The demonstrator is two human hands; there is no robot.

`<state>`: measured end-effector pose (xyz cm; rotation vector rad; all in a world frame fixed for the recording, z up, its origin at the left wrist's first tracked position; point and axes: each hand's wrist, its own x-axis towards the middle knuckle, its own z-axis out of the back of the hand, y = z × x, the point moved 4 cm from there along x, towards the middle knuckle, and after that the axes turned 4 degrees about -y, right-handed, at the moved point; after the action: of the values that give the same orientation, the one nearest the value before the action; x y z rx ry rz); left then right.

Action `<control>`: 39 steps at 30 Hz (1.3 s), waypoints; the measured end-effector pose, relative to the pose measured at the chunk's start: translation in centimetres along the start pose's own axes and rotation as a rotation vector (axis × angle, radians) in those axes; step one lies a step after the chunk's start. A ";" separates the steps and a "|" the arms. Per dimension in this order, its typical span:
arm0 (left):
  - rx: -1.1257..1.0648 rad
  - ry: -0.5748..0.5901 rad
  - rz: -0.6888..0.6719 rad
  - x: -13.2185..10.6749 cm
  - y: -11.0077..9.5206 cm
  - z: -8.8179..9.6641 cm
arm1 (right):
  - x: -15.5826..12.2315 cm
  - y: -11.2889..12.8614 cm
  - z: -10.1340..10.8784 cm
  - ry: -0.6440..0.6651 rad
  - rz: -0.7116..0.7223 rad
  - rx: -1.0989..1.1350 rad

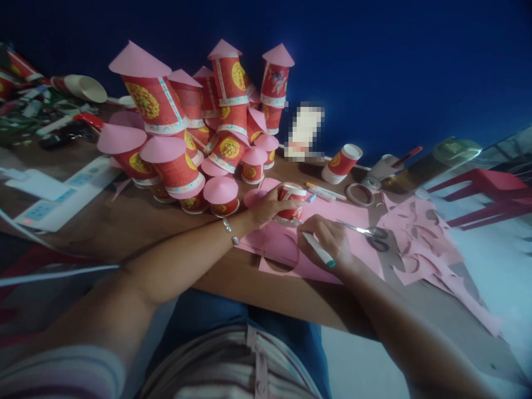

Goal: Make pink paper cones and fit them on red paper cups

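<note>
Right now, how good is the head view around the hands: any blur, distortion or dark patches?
Head view: dim, soft overall. The left hand on the red cup and the right hand with the pen are readable. Edges stretch wide-angle; the blue wall falls dark; one object behind is pixelated.

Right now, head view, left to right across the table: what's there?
White power strip → stack of cone-topped red cups → left hand on red cup → right hand with pen → scissors → pink paper scraps.
</note>
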<state>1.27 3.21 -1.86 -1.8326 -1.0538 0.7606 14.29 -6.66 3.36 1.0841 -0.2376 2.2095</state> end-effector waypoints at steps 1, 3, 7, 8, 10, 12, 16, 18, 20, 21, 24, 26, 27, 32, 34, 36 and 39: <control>-0.001 0.001 0.004 0.0 0.0 0.0 | 0.0 0.0 0.0 -0.002 0.002 -0.012; -0.003 0.003 0.014 0.0 0.1 0.0 | 0.0 0.0 0.0 0.005 0.000 -0.030; -0.007 0.004 0.000 0.1 0.1 0.1 | 0.0 0.1 0.0 0.017 -0.005 -0.028; -0.006 0.003 -0.009 0.1 0.1 0.1 | 0.0 0.1 0.0 0.017 -0.003 -0.027; -0.008 0.001 -0.020 0.2 0.1 0.1 | 0.1 0.2 0.1 0.019 -0.003 -0.027; -0.006 0.000 -0.022 0.2 0.1 0.1 | 0.1 0.2 0.1 0.025 0.001 -0.025; 0.006 0.006 -0.021 0.2 0.2 0.2 | 0.1 0.4 0.0 0.031 0.005 -0.019; 0.003 0.010 -0.029 0.2 0.2 0.2 | 0.1 0.5 -0.1 0.029 0.010 -0.018; 0.001 0.010 -0.038 0.2 0.2 0.2 | 0.1 0.5 -0.1 0.020 0.017 -0.017; 0.001 0.008 -0.039 0.2 0.2 0.2 | 0.1 0.5 -0.1 0.018 0.017 -0.016; 0.005 0.002 -0.037 0.3 0.3 0.3 | 0.2 0.5 0.0 0.014 0.018 -0.006; 0.008 0.003 -0.048 0.3 0.3 0.3 | 0.2 0.5 0.0 0.012 0.023 0.006; 0.010 0.007 -0.055 0.3 0.3 0.3 | 0.2 0.5 0.0 0.010 0.026 0.010; 0.012 0.031 -0.049 0.4 0.4 0.3 | 0.2 0.4 0.0 0.022 0.028 0.008; 0.010 0.030 -0.050 0.4 0.5 0.3 | 0.1 0.4 -0.1 0.027 0.026 0.001; 0.002 0.031 -0.045 0.5 0.5 0.3 | 0.1 0.5 0.0 0.022 0.029 -0.004; -0.009 0.035 -0.034 0.5 0.6 0.3 | 0.2 0.6 0.0 0.013 0.039 0.002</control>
<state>1.45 3.61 -2.62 -1.8253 -1.0647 0.7023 13.84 -7.05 3.56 1.0748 -0.2523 2.2509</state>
